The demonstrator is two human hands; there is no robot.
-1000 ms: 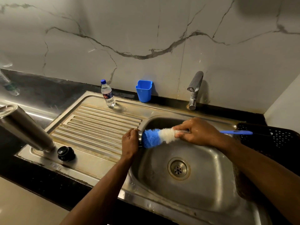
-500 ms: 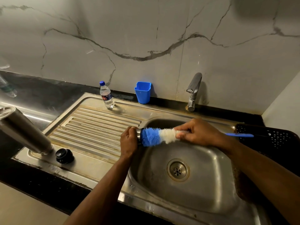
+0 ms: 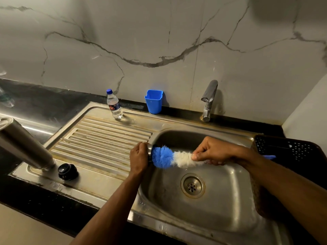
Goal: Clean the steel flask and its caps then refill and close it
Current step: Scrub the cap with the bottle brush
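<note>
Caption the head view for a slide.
Left hand holds a steel cap over the sink while right hand scrubs it with a brush.

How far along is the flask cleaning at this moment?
Done: the steel flask stands open on the drainboard, its black cap off beside it. In hand: the left hand grips a steel cap while the right hand works the brush into it. Left: refilling and closing the flask.

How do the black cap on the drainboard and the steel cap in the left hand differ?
The black cap lies untouched on the drainboard; the steel cap is gripped by the left hand over the sink basin, with the brush pushed into it. One is dark plastic-looking, the other shiny metal.
</note>
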